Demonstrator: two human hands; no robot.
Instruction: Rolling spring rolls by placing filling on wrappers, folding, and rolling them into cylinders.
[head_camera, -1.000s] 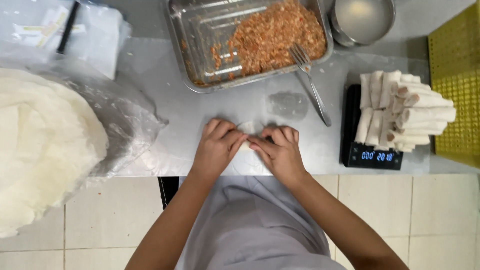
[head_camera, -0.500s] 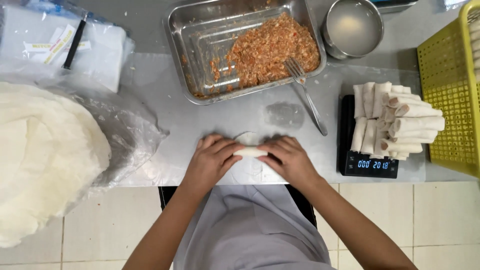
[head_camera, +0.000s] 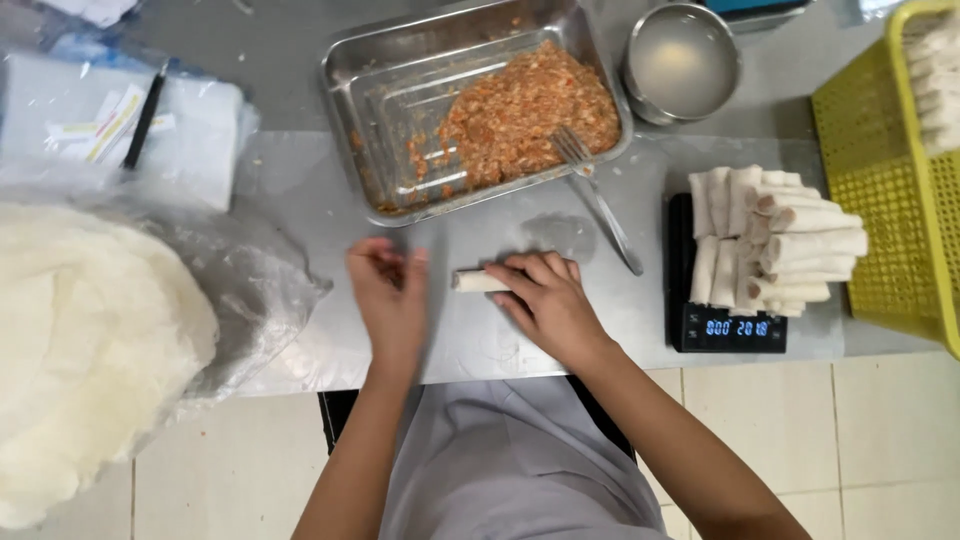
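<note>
Steel counter (head_camera: 300, 180), matte, smeared. Left: big stack of thin white round wrappers (head_camera: 80, 350) on crinkled clear plastic. Rectangular metal tray (head_camera: 400, 80), half full of coarse orange-brown filling (head_camera: 520, 110); fork (head_camera: 595, 195) leans on its rim. Pale rolls piled on black scale (head_camera: 725, 325). Right hand (head_camera: 545, 300) curled over white cylindrical roll (head_camera: 478, 282), on counter below tray. Left hand (head_camera: 388, 295) open, empty, blurred, just beside roll.

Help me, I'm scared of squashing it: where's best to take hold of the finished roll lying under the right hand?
Probably across its middle, from above. The roll lies flat on the steel table, long axis left-right, with the right hand covering its right end. A light grip on both long sides should avoid the ends.
</note>
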